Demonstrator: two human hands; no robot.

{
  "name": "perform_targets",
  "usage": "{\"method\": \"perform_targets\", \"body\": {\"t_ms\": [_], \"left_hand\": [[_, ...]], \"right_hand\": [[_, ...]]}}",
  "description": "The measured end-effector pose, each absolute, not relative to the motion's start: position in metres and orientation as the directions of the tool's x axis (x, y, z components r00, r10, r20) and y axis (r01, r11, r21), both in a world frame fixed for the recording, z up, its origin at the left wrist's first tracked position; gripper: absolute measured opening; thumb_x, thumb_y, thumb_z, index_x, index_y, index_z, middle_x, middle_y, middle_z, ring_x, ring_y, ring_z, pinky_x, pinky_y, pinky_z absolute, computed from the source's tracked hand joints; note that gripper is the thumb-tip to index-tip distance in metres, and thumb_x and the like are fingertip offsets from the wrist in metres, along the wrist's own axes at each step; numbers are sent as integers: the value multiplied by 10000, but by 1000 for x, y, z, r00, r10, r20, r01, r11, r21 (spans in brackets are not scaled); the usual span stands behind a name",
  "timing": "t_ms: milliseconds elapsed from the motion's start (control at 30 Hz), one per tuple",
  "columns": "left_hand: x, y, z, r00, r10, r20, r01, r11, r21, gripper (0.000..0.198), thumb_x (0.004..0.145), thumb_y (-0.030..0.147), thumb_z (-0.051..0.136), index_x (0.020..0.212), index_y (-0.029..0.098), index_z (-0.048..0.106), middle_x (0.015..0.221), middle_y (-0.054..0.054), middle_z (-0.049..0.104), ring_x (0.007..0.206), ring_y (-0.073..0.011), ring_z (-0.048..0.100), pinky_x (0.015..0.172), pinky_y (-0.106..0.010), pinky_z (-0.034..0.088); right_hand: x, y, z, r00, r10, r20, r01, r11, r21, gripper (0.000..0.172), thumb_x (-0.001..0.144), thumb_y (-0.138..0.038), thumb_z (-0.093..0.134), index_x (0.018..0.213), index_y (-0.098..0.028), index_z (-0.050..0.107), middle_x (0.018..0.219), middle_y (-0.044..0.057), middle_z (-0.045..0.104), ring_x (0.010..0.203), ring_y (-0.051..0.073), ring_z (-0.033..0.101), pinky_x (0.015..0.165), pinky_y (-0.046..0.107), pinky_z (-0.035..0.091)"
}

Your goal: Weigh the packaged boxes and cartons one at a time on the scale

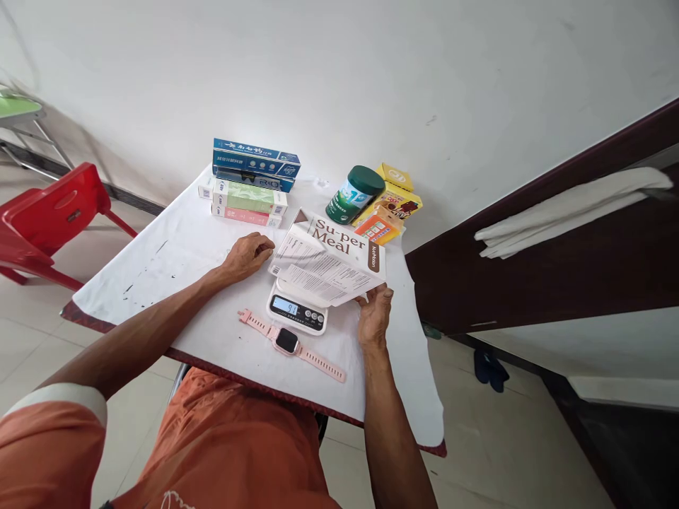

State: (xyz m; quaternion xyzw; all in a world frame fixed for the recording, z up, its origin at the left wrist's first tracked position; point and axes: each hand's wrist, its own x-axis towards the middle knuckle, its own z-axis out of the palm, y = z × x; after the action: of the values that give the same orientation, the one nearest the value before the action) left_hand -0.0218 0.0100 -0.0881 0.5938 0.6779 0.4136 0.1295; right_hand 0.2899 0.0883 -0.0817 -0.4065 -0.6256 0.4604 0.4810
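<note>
A white carton [332, 258] marked "Su-per Meal" rests, slightly tilted, on a small white kitchen scale [297, 311] whose display seems to read 91. My left hand [248, 256] lies on the table just left of the carton, its fingers curled in with nothing in them. At the carton's lower right corner is my right hand [375, 314], thumb apart from the fingers; the fingertips are partly hidden by the carton's edge, and I cannot tell whether they touch it. In front of the scale lies a pink-strapped smartwatch [287, 341], spread flat.
Blue boxes [254, 161] and slim green and pink cartons [249, 198] stand at the back left of the white-covered table [185, 283]. Behind the carton are a green canister [354, 194], yellow boxes [397, 198] and an orange pack [379, 225]. A red chair [58, 219] stands left.
</note>
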Motion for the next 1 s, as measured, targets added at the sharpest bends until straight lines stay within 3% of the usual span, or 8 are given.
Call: {"method": "perform_targets", "body": {"t_ms": [100, 233, 400, 567, 733, 867, 1000], "left_hand": [[-22, 10, -88, -250, 915, 318, 704, -53, 708, 181, 911, 226, 587, 954, 174, 755, 877, -63, 686, 730, -171, 608, 744, -309, 513], [-22, 10, -89, -240, 914, 326, 711, -64, 701, 178, 903, 214, 586, 955, 180, 753, 861, -59, 684, 739, -178, 612, 741, -311, 511], [-21, 9, -89, -226, 914, 336, 724, -73, 685, 163, 907, 187, 584, 927, 181, 745, 839, -55, 673, 731, -175, 605, 719, -299, 489], [-20, 9, -91, -204, 913, 354, 719, -106, 687, 168, 912, 181, 578, 951, 180, 742, 844, -52, 663, 708, -168, 595, 698, -294, 482], [-18, 9, -95, -189, 913, 361, 728, -116, 675, 207, 884, 115, 548, 932, 192, 734, 847, -51, 665, 718, -174, 609, 709, -297, 489], [-17, 10, -98, -190, 914, 359, 716, -122, 688, 172, 902, 170, 587, 955, 202, 748, 879, -57, 684, 749, -197, 646, 716, -318, 506], [-16, 9, -99, -194, 916, 352, 706, -119, 698, 194, 903, 180, 578, 983, 204, 753, 898, -54, 696, 751, -198, 658, 722, -329, 517]], "right_hand": [[290, 81, -68, -286, 927, 241, -44, 239, -970, 770, 851, -894, 477, 1348, -322, 615, 1452, 104, 617, 1349, 306, 578, 939, 433, 546], [288, 74, -39, -428, 856, 291, 10, 326, -945, 830, 754, -741, 767, 1447, -343, 542, 1576, 101, 543, 1420, 326, 547, 995, 449, 565], [287, 76, -7, -532, 823, 200, 163, 331, -929, 736, 752, -508, 883, 1401, -299, 605, 1447, 89, 665, 1307, 309, 643, 1065, 463, 554], [288, 80, 11, -580, 809, 99, 261, 300, -917, 710, 715, -414, 923, 1366, -287, 668, 1372, 83, 727, 1263, 331, 680, 980, 478, 609], [282, 81, 16, -511, 841, 174, 255, 342, -904, 664, 697, -405, 933, 1308, -257, 721, 1284, 96, 775, 1207, 342, 718, 954, 488, 630], [262, 96, 20, -369, 894, 255, 212, 348, -913, 597, 704, -463, 922, 1212, -208, 741, 1195, 104, 794, 1168, 338, 730, 909, 492, 653], [225, 134, 14, -195, 936, 292, 216, 331, -918, 694, 668, -581, 912, 1200, -191, 696, 1131, 86, 783, 1053, 308, 750, 787, 471, 696]]}}
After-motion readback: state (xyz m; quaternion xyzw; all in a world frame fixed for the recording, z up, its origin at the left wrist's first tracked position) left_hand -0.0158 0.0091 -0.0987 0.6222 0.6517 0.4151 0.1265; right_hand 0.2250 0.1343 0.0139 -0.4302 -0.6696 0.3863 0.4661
